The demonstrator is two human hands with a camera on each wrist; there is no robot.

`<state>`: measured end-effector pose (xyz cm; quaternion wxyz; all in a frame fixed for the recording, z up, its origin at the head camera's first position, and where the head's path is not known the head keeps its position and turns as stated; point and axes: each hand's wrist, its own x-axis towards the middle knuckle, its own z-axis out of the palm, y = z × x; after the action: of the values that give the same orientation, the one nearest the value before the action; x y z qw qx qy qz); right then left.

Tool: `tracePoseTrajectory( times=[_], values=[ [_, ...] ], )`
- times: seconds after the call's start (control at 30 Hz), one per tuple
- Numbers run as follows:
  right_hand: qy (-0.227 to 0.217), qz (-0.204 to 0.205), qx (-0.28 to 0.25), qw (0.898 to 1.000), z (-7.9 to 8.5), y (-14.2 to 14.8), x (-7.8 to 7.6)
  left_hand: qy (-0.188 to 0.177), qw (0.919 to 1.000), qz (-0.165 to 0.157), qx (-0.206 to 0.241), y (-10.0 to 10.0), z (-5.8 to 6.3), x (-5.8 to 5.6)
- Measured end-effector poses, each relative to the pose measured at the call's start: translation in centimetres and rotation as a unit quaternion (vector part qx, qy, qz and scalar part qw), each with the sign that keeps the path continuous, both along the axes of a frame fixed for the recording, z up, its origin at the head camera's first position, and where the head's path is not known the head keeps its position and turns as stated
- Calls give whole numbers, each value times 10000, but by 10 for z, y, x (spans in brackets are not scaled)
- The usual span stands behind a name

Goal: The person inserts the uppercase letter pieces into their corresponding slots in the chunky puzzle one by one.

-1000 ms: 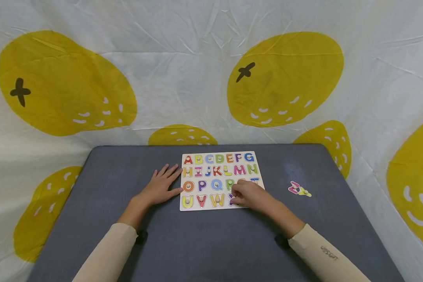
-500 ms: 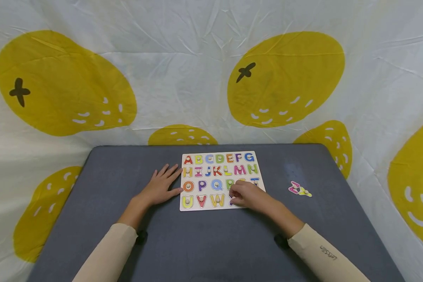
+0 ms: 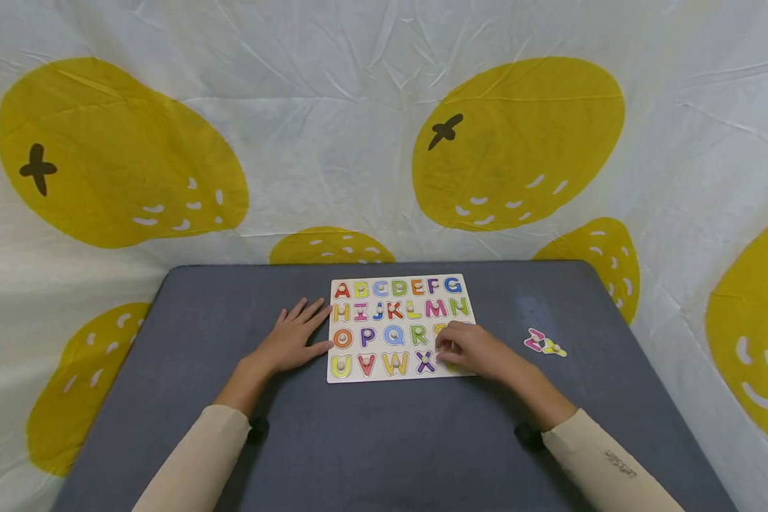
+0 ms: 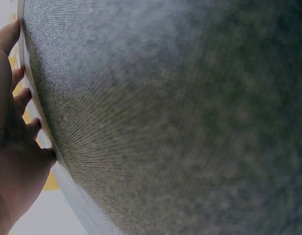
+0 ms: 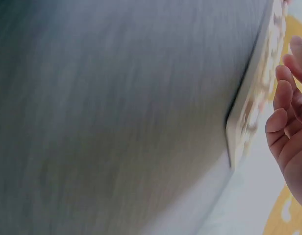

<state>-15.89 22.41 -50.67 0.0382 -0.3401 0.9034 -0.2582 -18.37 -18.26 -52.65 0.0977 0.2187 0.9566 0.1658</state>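
A wooden alphabet puzzle board (image 3: 379, 364) with knobbed, coloured letter pieces lies on the table. My left hand (image 3: 288, 341) rests flat at its left edge, fingers spread, fingertips touching the board. Over the lower right of the board hovers my right hand (image 3: 476, 350), fingers loosely bent, with nothing seen between them; the right wrist view shows this hand (image 5: 294, 147) apart from the board (image 5: 234, 129). The purple X piece (image 3: 425, 363) sits just left of its fingertips, in the bottom row. Some letters to the right are hidden beneath the hand.
To the right of the board, a pink Z piece (image 3: 534, 340) and a yellow letter piece (image 3: 554, 348) lie together on the dark grey table (image 3: 384, 448). Behind the table's far edge hangs a white curtain (image 3: 333, 163) printed with yellow fruit.
My right hand has let go of the X piece and moved slightly right, its fingers loosening, so the X and R now show. My left hand has stayed in place.
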Motion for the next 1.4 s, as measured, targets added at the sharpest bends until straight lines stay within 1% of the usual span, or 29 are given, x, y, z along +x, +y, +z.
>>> tracePoseTrajectory(
  times=[0.13,0.3,0.37,0.57,0.77,1.0,1.1,1.23,1.4],
  values=[
    [82,-312,-49,9995,5,25,-2,-4,10000,-1,-6,0,0,0],
    [284,-685,-16,9972,7,57,-3,-44,10000,-27,3,1,0,-1],
    [427,-794,25,9959,7,70,-3,-39,10000,-25,-16,1,0,-1],
    [566,-1172,283,9911,12,107,-2,-55,10000,-21,-30,2,-1,-1],
    [418,-1479,417,9872,18,142,4,-32,10000,-20,-28,2,-2,-1],
    [230,-1773,622,9819,12,174,14,-1,10000,-32,-19,0,-4,-1],
    [100,-1878,678,9798,8,182,16,-12,10000,-29,-50,0,-4,-2],
    [-188,-1959,641,9783,3,186,17,-62,9999,-22,-77,-1,-5,-3],
    [-191,-1885,602,9800,-2,188,17,-67,10000,-18,-58,-2,-7,-4]
  ],
)
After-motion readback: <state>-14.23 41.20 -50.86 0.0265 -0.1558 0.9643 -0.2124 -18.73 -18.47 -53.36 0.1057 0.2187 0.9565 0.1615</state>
